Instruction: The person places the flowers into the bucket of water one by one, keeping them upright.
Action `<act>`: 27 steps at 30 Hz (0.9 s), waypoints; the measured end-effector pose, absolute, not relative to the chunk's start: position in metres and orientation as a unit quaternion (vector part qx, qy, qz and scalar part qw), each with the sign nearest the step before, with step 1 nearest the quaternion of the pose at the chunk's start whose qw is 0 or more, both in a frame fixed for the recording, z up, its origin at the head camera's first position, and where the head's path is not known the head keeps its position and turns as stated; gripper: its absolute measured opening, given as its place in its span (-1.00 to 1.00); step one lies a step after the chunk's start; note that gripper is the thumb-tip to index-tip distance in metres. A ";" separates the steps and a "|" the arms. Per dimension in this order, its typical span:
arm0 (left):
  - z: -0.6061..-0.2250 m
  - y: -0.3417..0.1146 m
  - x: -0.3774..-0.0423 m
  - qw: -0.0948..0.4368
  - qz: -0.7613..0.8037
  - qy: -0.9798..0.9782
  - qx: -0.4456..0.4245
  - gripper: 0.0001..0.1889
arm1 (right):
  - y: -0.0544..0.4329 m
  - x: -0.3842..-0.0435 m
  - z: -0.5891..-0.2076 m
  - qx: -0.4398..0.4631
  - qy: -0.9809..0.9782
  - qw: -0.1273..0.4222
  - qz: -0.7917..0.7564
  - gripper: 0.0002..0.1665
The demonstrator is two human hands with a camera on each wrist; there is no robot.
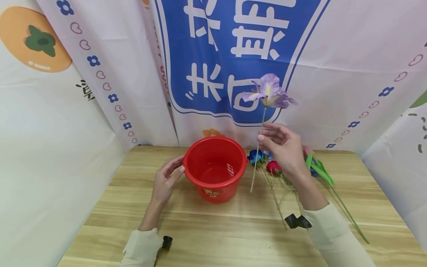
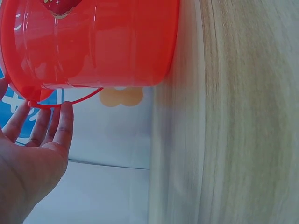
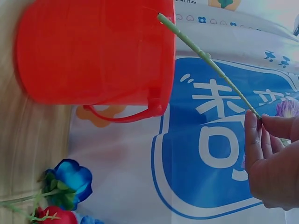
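A red bucket (image 1: 213, 191) stands upright on the wooden table, its thin handle (image 2: 86, 97) hanging at the back. My left hand (image 1: 165, 181) rests at the bucket's left side. Its fairly straight fingers touch the rim and handle joint, as the left wrist view shows. To the right of the bucket, my right hand (image 1: 285, 148) pinches the stem (image 3: 205, 57) of a purple artificial iris (image 1: 269, 92) between thumb and fingers. The bloom points up, and the stem's lower end hangs beside the bucket, apart from it in the head view.
Right of the bucket lie more artificial flowers: a blue rose (image 1: 255, 156), a red rose (image 1: 273, 168) and a long green stem with leaves (image 1: 320, 171), partly hidden by my right arm. A printed cloth (image 1: 333, 85) hangs behind the table (image 1: 213, 230).
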State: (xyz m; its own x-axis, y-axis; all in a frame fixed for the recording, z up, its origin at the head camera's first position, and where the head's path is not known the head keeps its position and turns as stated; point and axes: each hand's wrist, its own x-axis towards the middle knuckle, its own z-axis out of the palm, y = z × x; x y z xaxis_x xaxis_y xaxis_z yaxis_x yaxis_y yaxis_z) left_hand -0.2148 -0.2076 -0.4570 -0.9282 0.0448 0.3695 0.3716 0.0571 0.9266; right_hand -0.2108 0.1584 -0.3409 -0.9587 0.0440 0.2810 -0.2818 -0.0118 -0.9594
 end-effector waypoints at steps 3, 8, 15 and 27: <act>-0.457 -0.207 -0.215 0.122 -0.671 -0.717 -0.145 -0.57 | 0.155 -0.213 -0.337 0.093 -0.698 0.120 0.700 -0.48; -0.458 -0.207 -0.215 0.124 -0.671 -0.716 -0.146 -0.56 | 0.147 -0.216 -0.331 0.099 -0.705 0.129 0.690 -0.49; -0.459 -0.207 -0.215 0.125 -0.678 -0.708 -0.150 -0.57 | 0.138 -0.223 -0.325 0.106 -0.706 0.133 0.688 -0.50; -0.460 -0.208 -0.215 0.124 -0.678 -0.709 -0.151 -0.56 | 0.115 -0.237 -0.319 0.118 -0.688 0.143 0.702 -0.52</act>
